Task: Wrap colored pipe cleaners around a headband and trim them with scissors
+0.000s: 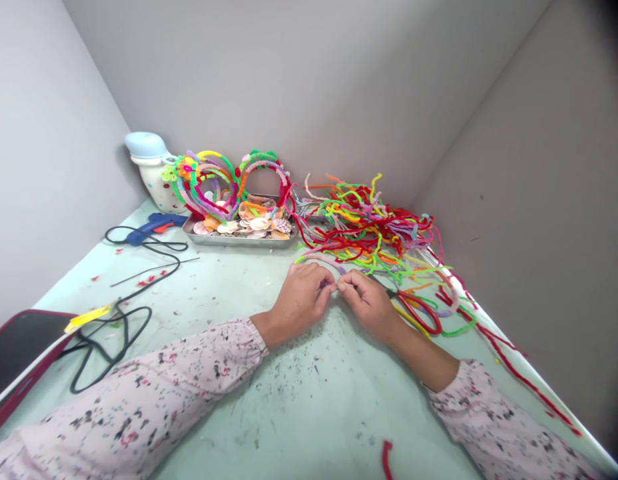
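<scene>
My left hand (303, 297) is closed in a pinch, with a bit of purple pipe cleaner (325, 283) showing between thumb and fingers. Against it, my right hand (371, 303) pinches at the same spot, fingertips nearly touching; what lies between them is mostly hidden. Just behind the hands curves a pale pink strand with a green end (319, 257), and I cannot tell whether it joins the held piece. Scissors with red handles (421, 313) lie beside my right wrist, partly under loose pipe cleaners.
A heap of coloured pipe cleaners (369, 223) spreads at the back right. Behind my left hand, a metal tray (239, 243) holds shells and wrapped headbands (263, 163). At the left are a blue glue gun (156, 227), its black cord, a white jar (159, 180) and a dark red-edged device (19, 353).
</scene>
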Demonstrator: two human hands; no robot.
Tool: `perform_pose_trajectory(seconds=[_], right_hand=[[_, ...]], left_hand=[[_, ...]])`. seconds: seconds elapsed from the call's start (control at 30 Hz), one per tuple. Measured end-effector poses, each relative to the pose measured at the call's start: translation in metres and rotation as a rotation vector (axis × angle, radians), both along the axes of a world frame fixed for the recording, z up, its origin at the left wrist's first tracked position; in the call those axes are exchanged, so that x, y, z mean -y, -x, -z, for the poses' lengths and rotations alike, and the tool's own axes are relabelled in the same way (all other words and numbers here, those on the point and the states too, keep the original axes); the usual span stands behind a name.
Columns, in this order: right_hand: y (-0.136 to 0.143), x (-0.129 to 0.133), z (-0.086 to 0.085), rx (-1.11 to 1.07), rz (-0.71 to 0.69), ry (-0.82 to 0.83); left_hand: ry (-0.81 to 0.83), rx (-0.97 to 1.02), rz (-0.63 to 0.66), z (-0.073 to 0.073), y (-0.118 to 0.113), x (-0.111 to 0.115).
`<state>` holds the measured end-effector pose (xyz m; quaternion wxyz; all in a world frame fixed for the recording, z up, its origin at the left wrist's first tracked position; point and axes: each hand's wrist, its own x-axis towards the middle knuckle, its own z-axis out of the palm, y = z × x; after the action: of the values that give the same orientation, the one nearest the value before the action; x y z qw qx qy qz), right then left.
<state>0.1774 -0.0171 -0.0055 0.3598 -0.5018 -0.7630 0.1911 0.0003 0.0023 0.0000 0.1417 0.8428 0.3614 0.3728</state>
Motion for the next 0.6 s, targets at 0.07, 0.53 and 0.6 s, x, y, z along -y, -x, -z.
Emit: perform_pose_trajectory(seconds=[0.07, 0.53, 0.6], right_hand=[[-0.0003, 0.0001, -0.0002, 0.0, -0.003, 0.003], [-0.0007, 0.0003, 0.0016, -0.004, -0.016, -0.005], [-0.0009, 0.0003, 0.0012, -0.005, -0.015, -0.004]], left_hand=[[-0.001, 0.002, -0.001, -0.0001, 0.0, 0.0001], [-0.001, 0.001, 0.0, 0.0007, -0.0001, 0.0003], [0.002, -0.003, 0.001, 0.0004, -0.0001, 0.0002]])
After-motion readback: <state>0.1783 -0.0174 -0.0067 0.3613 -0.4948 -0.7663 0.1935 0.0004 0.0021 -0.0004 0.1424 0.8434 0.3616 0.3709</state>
